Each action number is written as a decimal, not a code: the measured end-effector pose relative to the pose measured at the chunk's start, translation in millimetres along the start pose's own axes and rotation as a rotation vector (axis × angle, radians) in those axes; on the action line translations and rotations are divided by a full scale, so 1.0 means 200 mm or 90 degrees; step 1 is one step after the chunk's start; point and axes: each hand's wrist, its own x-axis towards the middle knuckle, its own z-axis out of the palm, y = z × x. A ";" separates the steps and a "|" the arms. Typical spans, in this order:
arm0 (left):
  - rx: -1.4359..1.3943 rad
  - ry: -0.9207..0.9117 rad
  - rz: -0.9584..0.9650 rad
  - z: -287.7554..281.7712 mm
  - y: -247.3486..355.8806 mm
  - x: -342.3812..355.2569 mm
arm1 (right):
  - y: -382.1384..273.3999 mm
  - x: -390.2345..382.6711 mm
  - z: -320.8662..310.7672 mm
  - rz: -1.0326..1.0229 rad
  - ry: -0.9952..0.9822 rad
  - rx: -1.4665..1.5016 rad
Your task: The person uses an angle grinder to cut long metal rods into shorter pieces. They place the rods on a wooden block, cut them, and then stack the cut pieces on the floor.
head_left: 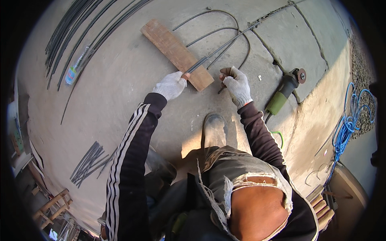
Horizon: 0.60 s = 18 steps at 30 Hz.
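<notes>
My left hand (172, 85), in a white glove with bare fingertips, closes on the near ends of thin steel rods (219, 50) lying side by side across a wooden plank (169, 44). The rods run away to the upper right. My right hand (237, 85), gloved the same way, is beside the plank's near end with thumb and fingers drawn together. A dark rod-like end (221, 90) shows below those fingers; whether they grip it is unclear. Bent, U-shaped rods (217, 12) lie beyond, one curving down toward my right hand.
An angle grinder (281, 93) with a green body lies right of my right hand. Long rods (72, 36) and a plastic bottle (72, 73) are at upper left, short cut rods (89, 162) at lower left. Blue hose or cable (345, 130) is coiled at far right. Cracks cross the concrete floor.
</notes>
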 end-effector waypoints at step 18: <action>0.158 0.375 0.264 -0.38 -0.06 -0.20 | -0.54 0.05 0.10 -0.103 -0.177 0.378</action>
